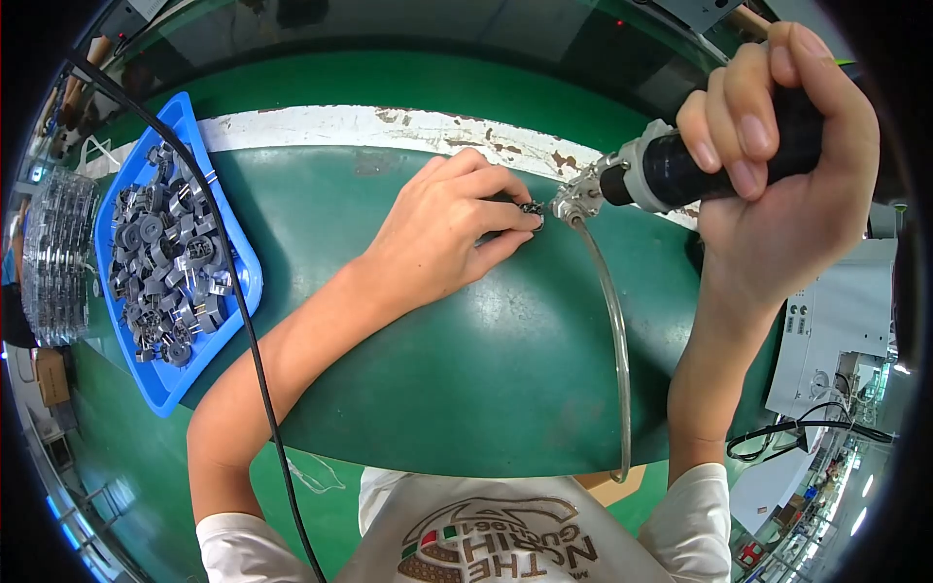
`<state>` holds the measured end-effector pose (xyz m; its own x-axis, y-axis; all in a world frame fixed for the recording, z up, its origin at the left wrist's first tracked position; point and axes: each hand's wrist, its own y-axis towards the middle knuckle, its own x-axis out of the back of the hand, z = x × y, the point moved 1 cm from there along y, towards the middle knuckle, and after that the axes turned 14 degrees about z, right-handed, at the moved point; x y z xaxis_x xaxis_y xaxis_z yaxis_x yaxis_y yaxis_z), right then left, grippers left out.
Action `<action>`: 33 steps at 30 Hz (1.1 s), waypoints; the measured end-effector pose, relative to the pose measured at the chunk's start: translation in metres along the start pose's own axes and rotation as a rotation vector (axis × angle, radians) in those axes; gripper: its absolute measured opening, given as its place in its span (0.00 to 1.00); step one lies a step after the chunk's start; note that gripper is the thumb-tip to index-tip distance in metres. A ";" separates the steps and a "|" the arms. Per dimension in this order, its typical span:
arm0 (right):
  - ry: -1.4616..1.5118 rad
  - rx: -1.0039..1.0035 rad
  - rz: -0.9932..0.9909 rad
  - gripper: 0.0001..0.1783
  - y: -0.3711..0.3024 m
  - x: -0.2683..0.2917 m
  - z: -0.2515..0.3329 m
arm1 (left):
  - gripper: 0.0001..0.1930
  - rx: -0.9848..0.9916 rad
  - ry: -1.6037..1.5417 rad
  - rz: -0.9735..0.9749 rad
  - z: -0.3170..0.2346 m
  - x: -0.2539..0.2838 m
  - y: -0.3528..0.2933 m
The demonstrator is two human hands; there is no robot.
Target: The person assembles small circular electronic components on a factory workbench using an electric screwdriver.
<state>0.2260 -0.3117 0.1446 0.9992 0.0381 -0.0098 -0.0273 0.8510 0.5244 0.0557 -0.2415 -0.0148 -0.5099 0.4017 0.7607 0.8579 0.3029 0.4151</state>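
My right hand (792, 194) is wrapped round the black body of a power screwdriver (671, 173), held nearly level above the right side of the green table. Its metal head (580, 197) points left, and a clear hose (614, 330) hangs from it toward the table's near edge. My left hand (437, 228) pinches a small dark part (531, 208) between thumb and fingertips, right in front of the screwdriver tip. The fingers cover most of that part, so its kind does not show. Whether the tip touches it, I cannot tell.
A blue tray (255, 277) at the left holds many grey plug-like pieces (165, 253) with metal pins. A black cable (238, 253) runs across it. Stacked clear plastic trays (60, 257) stand farther left. A light grey control box (836, 321) is at the right.
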 end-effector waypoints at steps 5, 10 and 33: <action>0.045 0.040 0.015 0.11 -0.002 0.011 -0.013 | 0.09 0.011 0.007 -0.008 0.001 0.000 -0.003; 0.100 0.086 -0.013 0.10 -0.004 0.015 -0.013 | 0.09 -0.005 0.003 -0.018 0.001 -0.001 -0.001; -0.148 -0.067 -0.117 0.11 0.009 -0.005 -0.007 | 0.09 0.009 0.006 0.000 0.001 0.000 -0.001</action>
<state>0.2204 -0.3008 0.1432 0.9888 -0.1366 0.0602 0.0928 0.8784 0.4689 0.0547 -0.2416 -0.0161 -0.5096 0.3962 0.7638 0.8572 0.3104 0.4109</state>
